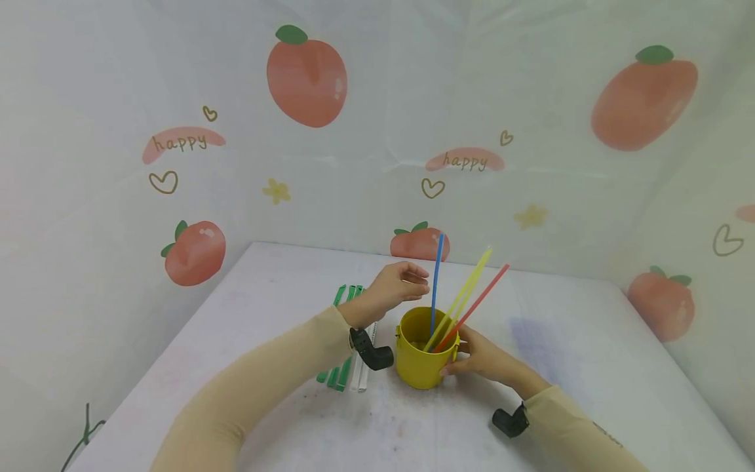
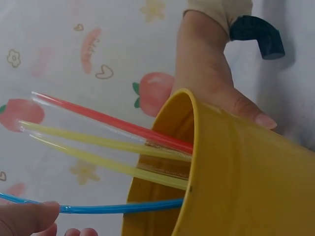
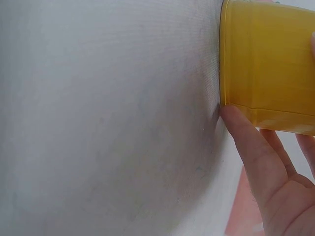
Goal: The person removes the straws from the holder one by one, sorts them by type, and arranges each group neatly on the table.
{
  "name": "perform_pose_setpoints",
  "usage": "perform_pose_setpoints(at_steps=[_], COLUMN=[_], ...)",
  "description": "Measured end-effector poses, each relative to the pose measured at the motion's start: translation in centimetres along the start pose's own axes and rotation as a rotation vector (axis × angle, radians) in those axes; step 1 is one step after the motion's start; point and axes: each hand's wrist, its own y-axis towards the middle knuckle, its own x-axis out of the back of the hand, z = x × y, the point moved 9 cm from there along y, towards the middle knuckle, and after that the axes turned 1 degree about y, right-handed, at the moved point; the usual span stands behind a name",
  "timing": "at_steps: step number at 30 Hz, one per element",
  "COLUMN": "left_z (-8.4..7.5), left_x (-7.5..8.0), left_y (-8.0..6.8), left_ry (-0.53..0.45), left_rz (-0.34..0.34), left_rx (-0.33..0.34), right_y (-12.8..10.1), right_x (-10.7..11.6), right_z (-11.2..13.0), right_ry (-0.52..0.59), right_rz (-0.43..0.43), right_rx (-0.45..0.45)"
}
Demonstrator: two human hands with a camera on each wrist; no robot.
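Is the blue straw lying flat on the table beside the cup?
No, the blue straw stands upright inside the yellow cup, next to the yellow and red straws.

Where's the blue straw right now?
In the head view the blue straw stands nearly upright in the yellow cup at table centre, left of the yellow and red straws, with the left hand at its stem.
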Motion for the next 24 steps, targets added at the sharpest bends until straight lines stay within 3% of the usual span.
perform_pose_setpoints(at_steps=[8, 24], left_z=[0.7, 1.3], left_x=[-0.7, -1.2], left_y=[1.0, 1.6], left_ry=[-0.025, -0.03], left_rz=[0.024, 0.04], left_rx=[0.09, 0.119], right_y=[0.1, -0.1], right_x=[0.0, 0.0], right_z=[-0.1, 0.0], right_ry=[0.001, -0.009], right_rz=[0.008, -0.001], right_rx=[0.005, -0.017])
